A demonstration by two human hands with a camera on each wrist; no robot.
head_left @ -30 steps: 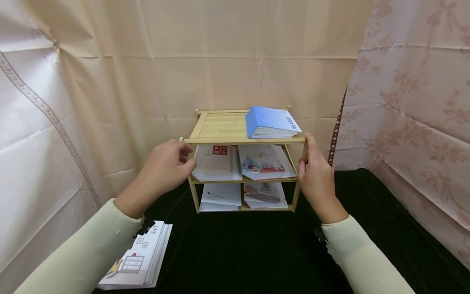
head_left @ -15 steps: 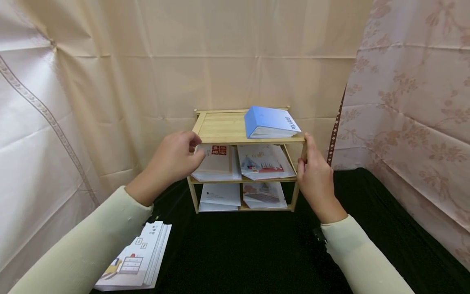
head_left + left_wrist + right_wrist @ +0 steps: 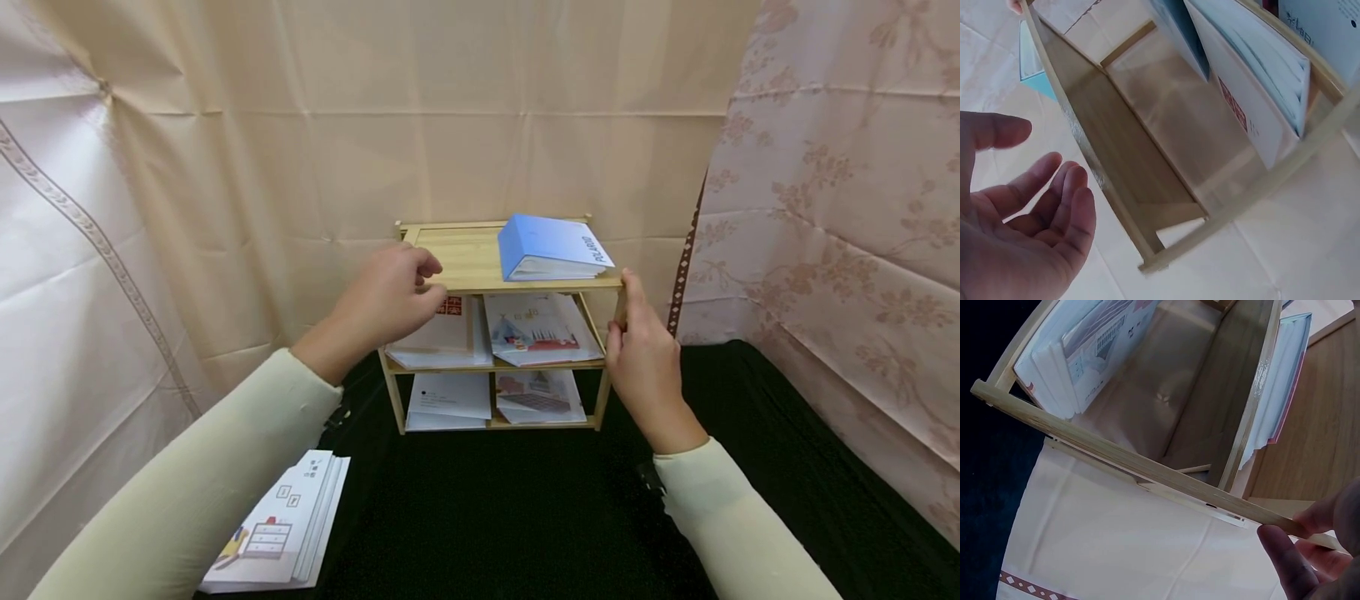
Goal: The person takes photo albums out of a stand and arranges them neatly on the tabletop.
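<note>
Beige curtain (image 3: 420, 158) behind, dark cloth (image 3: 480, 517) below, wooden shelf (image 3: 472, 254) stands on it, books (image 3: 534, 333) in lower tiers, blue book (image 3: 555, 247) on top right, right hand (image 3: 647, 367) pinching shelf's right front post (image 3: 1147, 469), left hand (image 3: 386, 296) holding nothing, loosely curled near shelf's upper-left front.

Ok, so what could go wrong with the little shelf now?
The blue book sits close to the front on top of the shelf, so a jolt might slide it off. Also, only the right hand grips the shelf; the left hand holds nothing, so a hard pull could twist it crooked.
</note>
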